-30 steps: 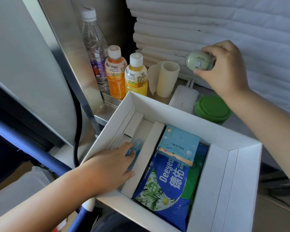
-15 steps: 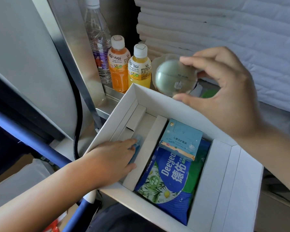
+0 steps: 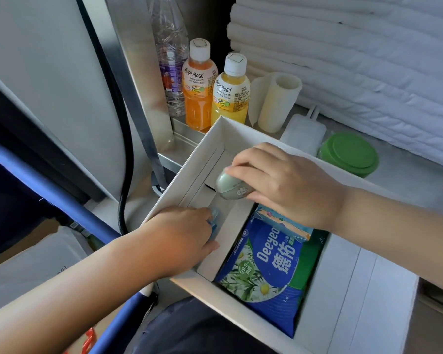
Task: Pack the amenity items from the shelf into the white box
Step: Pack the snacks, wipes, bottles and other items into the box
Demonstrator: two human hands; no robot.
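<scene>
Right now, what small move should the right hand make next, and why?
Probably lower the green egg-shaped case into the narrow left compartment and release: the right hand holds it above free space there, beyond the left hand holding the small blue item.

So on the shelf (image 3: 404,180) we've got a clear water bottle (image 3: 170,60) in the far left corner, with an orange Mogu Mogu bottle (image 3: 198,90) and a yellow one (image 3: 230,95) right beside it. Next along we see an upright cream roll (image 3: 276,103), a flat white packet (image 3: 304,132) and a green-lidded tub (image 3: 349,154), with stacked white bedding (image 3: 356,60) behind.
</scene>
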